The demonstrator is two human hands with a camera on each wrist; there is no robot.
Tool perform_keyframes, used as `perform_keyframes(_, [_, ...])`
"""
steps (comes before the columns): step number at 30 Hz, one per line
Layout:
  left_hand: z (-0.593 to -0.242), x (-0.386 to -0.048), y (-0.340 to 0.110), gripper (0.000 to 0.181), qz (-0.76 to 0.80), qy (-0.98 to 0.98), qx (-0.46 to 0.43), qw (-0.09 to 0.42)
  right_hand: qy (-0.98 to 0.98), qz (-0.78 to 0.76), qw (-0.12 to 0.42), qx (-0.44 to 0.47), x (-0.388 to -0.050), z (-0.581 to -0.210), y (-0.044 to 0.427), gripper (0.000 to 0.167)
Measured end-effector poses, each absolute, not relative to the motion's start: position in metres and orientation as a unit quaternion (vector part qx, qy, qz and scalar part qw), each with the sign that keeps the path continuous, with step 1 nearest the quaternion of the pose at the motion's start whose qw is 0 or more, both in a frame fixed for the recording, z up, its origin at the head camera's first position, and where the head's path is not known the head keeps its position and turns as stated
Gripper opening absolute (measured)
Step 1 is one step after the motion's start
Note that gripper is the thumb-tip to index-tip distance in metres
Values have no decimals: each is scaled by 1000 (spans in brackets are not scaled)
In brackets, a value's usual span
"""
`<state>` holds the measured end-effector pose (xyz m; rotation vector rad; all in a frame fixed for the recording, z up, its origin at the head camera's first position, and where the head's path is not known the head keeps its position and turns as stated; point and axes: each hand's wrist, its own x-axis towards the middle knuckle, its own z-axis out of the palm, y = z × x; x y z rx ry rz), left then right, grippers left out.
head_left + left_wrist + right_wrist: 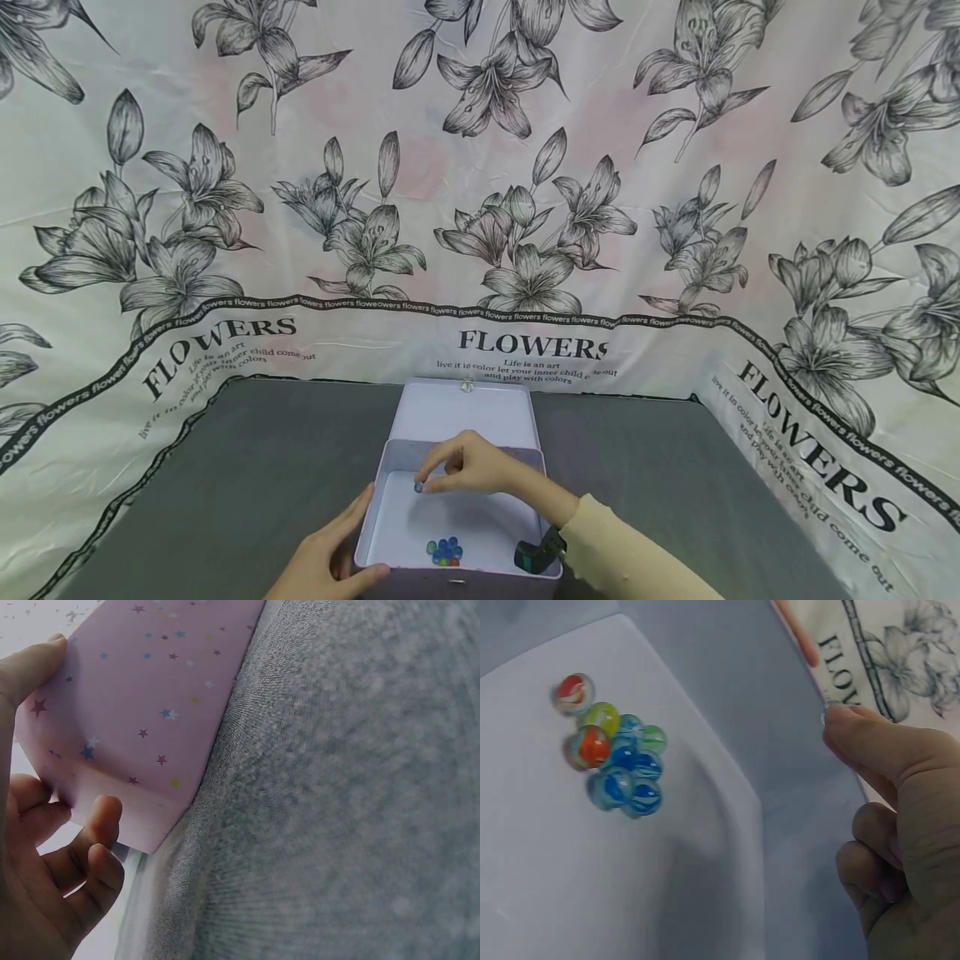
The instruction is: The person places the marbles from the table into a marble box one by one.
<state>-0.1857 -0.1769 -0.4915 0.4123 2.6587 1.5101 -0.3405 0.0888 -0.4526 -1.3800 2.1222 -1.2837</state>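
Note:
A bluish glass marble [418, 487] is pinched between the thumb and forefinger of my right hand [467, 467], above the floor of the open metal box [397, 533]. Only a sliver of that marble shows past the thumb tip in the right wrist view. My left hand [322, 554] holds the box's near left corner, thumb at the front and fingers along the left side. From the left wrist, the box's outside [150, 697] is pink with small stars, and some fingers [105, 817] curl away from it. Several blue, green, yellow and red-orange marbles [622, 765] cluster on the box floor.
The box lid [465, 412] is folded back behind the box, with a small clasp at its far edge. Grey cloth [300, 450] covers the table. A white flower-printed curtain [525, 250] hangs behind and along both sides. A black band [540, 552] sits around the right wrist.

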Motion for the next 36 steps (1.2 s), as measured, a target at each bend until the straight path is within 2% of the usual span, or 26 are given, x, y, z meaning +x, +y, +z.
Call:
perform_keyframes(4, [-491,-186,-177,96,486,863,136,27,742,-419,195,-486,-339,-456,88,15])
perform_keyframes(9, [-491,-186,-178,96,484,864,139,27,759,-382,202,-487,-339,-462,87,14])
perform_keyframes(21, [-490,-186,-177,97,482,866,127,34,769,-339,190,-508,-340,-464,85,15])
perform_keyframes(29, [-489,-187,-177,94,483,865,135,22,754,-425,146,-479,-344,-448,92,16])
perform_keyframes(36, [-491,-186,-176,96,487,864,126,30,748,-501,121,-419,-339,-421,111,15])
